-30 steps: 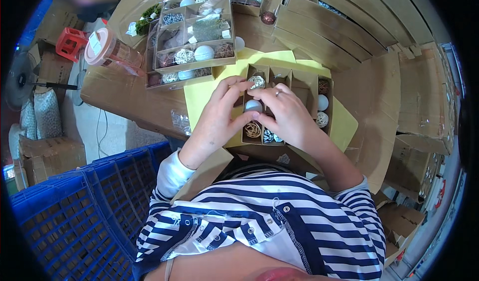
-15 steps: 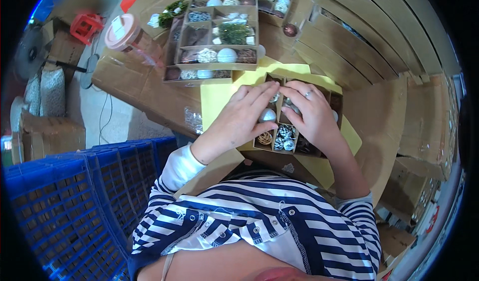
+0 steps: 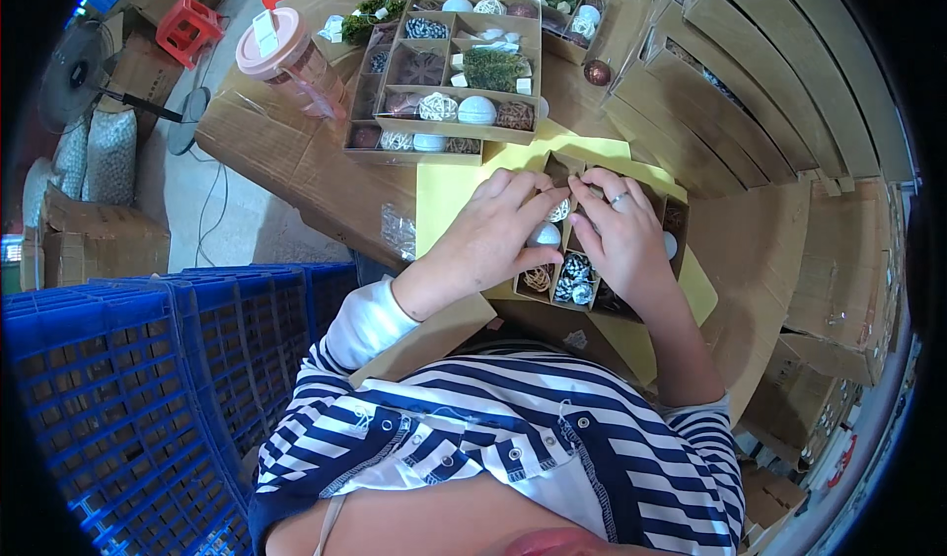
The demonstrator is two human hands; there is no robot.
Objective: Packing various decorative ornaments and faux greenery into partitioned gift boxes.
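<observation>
Left hand (image 3: 483, 230): arched over the left side of the box, fingers bent, thumb spread apart from them; cannot tell if gripping or merely touching.
Right hand (image 3: 623, 230): facing the left one over the same box, half curled, wearing a ring (image 3: 619, 198); cannot tell if holding anything.
Compartment box (image 3: 562, 164): directly under both hands, open on top, partly covered by them.
White woven ball (image 3: 559, 210): in the gap between the hands, close by the fingertips; cannot tell if touched.
Pale smooth ball (image 3: 544, 235): by the left hand, between thumb and fingers as seen from above.
Tan wicker ball (image 3: 538, 278): just below the left thumb, in the near left compartment.
Frosted pine cones (image 3: 575, 280): below the gap between the hands, one compartment right of the wicker ball.
Yellow sheet (image 3: 444, 181): beneath the box, reaching out past the left hand.
Clear plastic (image 3: 399, 228): crumpled, left of the left hand.
Filled box (image 3: 464, 127): beyond the left hand, holding balls and greenery.
Dark red ball (image 3: 597, 73): beyond the right hand, well apart.
Blue crate (image 3: 118, 304): far left of the left hand.
</observation>
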